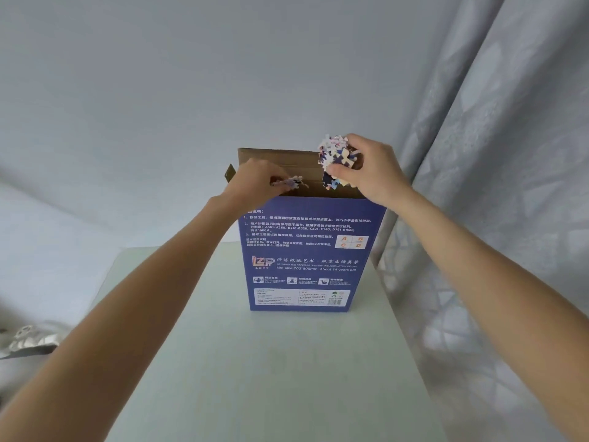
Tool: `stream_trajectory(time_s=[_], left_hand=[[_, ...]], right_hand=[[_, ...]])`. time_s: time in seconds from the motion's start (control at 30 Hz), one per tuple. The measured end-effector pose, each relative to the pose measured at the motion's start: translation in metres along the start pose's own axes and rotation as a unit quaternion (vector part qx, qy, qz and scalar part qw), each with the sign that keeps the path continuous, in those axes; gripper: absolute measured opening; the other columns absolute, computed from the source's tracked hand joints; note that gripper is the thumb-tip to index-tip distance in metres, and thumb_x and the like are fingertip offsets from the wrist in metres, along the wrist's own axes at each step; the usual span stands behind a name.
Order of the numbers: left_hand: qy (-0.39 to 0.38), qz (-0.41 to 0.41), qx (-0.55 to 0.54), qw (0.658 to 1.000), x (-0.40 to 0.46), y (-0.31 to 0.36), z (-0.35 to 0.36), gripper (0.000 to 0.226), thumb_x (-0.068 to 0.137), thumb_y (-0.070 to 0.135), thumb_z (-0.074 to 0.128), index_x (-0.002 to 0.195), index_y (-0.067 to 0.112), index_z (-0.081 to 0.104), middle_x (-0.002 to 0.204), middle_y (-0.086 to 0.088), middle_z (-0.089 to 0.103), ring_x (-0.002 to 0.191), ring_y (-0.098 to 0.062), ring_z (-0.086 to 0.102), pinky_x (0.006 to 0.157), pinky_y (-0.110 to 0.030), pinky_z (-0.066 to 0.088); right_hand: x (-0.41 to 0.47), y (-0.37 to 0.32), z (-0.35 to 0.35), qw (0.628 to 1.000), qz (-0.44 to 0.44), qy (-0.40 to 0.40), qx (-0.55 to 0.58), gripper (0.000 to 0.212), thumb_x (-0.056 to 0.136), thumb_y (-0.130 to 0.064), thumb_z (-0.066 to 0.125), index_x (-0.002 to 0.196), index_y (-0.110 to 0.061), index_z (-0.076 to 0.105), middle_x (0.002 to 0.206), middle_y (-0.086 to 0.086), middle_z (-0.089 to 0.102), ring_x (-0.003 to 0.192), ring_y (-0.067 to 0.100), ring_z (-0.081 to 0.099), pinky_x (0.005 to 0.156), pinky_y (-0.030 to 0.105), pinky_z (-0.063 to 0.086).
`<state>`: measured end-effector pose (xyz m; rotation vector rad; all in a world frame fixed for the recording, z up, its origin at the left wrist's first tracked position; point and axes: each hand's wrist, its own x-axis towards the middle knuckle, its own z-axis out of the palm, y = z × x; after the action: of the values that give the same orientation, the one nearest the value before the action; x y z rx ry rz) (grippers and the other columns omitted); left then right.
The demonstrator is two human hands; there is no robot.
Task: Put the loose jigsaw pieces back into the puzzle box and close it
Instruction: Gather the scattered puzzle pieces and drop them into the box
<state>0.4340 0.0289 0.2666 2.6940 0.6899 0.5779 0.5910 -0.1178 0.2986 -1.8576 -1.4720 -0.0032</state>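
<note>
A tall blue puzzle box stands upright on the pale table, its brown top flap raised and the mouth open. My right hand grips a thick handful of jigsaw pieces just above the box's right side, with some pieces hanging down into the opening. Over the left side of the opening, my left hand pinches a few pieces. The inside of the box is hidden.
A grey patterned curtain hangs close along the table's right edge. The wall stands right behind the box. A crumpled silver and grey object lies low at the far left, beyond the table.
</note>
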Motion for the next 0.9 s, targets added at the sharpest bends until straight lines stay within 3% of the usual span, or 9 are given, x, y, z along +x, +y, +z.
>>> stream_trajectory(time_s=[0.1, 0.17, 0.27, 0.37, 0.47, 0.63, 0.7, 0.83, 0.9], left_hand=[[-0.04, -0.025, 0.006, 0.999, 0.003, -0.008, 0.002, 0.025, 0.089, 0.033, 0.059, 0.07, 0.016, 0.059, 0.057, 0.01, 0.051, 0.06, -0.017, 0.05, 0.049, -0.02, 0.03], [-0.043, -0.035, 0.0, 0.998, 0.004, -0.013, 0.0, 0.022, 0.086, 0.037, 0.062, 0.079, 0.017, 0.067, 0.069, 0.006, 0.063, 0.069, -0.015, 0.057, 0.058, -0.026, 0.041], [-0.035, -0.043, -0.063, 0.996, 0.001, -0.017, -0.007, 0.013, 0.079, 0.024, 0.072, 0.089, 0.016, 0.067, 0.081, 0.006, 0.067, 0.077, -0.01, 0.062, 0.073, -0.024, 0.048], [-0.017, -0.024, -0.061, 0.998, -0.001, -0.02, -0.012, 0.014, 0.073, 0.01, 0.075, 0.079, 0.014, 0.064, 0.073, 0.003, 0.065, 0.071, -0.013, 0.062, 0.069, -0.023, 0.046], [-0.017, -0.021, -0.039, 0.999, 0.0, -0.022, -0.016, 0.014, 0.072, 0.003, 0.073, 0.078, 0.013, 0.066, 0.075, 0.001, 0.068, 0.073, -0.014, 0.065, 0.073, -0.025, 0.05], [-0.045, -0.016, 0.03, 0.998, -0.002, -0.019, -0.02, 0.038, 0.077, -0.01, 0.052, 0.099, 0.016, 0.071, 0.094, 0.001, 0.071, 0.083, -0.01, 0.062, 0.077, -0.017, 0.044], [-0.043, -0.01, 0.056, 0.997, -0.007, -0.016, -0.021, 0.036, 0.083, -0.001, 0.049, 0.102, 0.021, 0.07, 0.094, 0.006, 0.07, 0.082, -0.01, 0.058, 0.079, -0.022, 0.045], [-0.008, 0.003, 0.054, 0.999, -0.027, -0.011, -0.018, 0.008, 0.083, 0.031, 0.061, 0.085, 0.031, 0.068, 0.078, 0.021, 0.063, 0.078, -0.002, 0.059, 0.073, -0.025, 0.046], [0.016, 0.02, 0.068, 0.997, -0.034, -0.014, -0.013, 0.006, 0.081, 0.031, 0.065, 0.086, 0.032, 0.068, 0.082, 0.019, 0.065, 0.078, -0.002, 0.055, 0.069, -0.024, 0.042]], right_hand=[[0.011, 0.005, 0.012, 0.997, -0.036, -0.023, -0.07, 0.025, 0.084, -0.025, 0.067, 0.098, -0.007, 0.057, 0.089, 0.003, 0.057, 0.076, 0.017, 0.049, 0.056, 0.018, 0.03], [0.016, 0.007, 0.019, 0.988, -0.069, -0.05, -0.128, 0.03, 0.085, -0.024, 0.065, 0.109, -0.007, 0.058, 0.098, 0.006, 0.059, 0.084, 0.02, 0.052, 0.063, 0.024, 0.035], [0.022, 0.005, 0.029, 0.973, -0.11, -0.093, -0.18, 0.036, 0.087, -0.022, 0.064, 0.12, -0.01, 0.056, 0.108, 0.008, 0.06, 0.094, 0.024, 0.058, 0.076, 0.034, 0.046], [0.028, 0.0, 0.035, 0.962, -0.127, -0.118, -0.211, 0.037, 0.086, -0.023, 0.065, 0.12, -0.01, 0.057, 0.108, 0.008, 0.061, 0.093, 0.027, 0.059, 0.08, 0.043, 0.048], [0.032, 0.001, 0.04, 0.957, -0.129, -0.134, -0.223, 0.038, 0.086, -0.023, 0.066, 0.12, -0.01, 0.057, 0.106, 0.007, 0.062, 0.092, 0.027, 0.059, 0.079, 0.043, 0.048], [0.034, 0.009, 0.046, 0.967, -0.114, -0.14, -0.18, 0.031, 0.084, -0.027, 0.068, 0.107, -0.007, 0.061, 0.098, 0.007, 0.064, 0.085, 0.026, 0.059, 0.074, 0.043, 0.049], [0.034, 0.011, 0.047, 0.97, -0.111, -0.146, -0.159, 0.032, 0.083, -0.028, 0.068, 0.109, -0.011, 0.063, 0.102, 0.005, 0.066, 0.087, 0.022, 0.06, 0.075, 0.041, 0.05], [0.036, 0.011, 0.053, 0.972, -0.102, -0.162, -0.137, 0.031, 0.082, -0.029, 0.07, 0.11, -0.017, 0.065, 0.104, 0.001, 0.067, 0.088, 0.019, 0.06, 0.075, 0.035, 0.049], [0.037, 0.009, 0.055, 0.973, -0.103, -0.163, -0.129, 0.03, 0.083, -0.025, 0.069, 0.112, -0.017, 0.064, 0.103, 0.0, 0.067, 0.086, 0.016, 0.061, 0.074, 0.03, 0.048]])
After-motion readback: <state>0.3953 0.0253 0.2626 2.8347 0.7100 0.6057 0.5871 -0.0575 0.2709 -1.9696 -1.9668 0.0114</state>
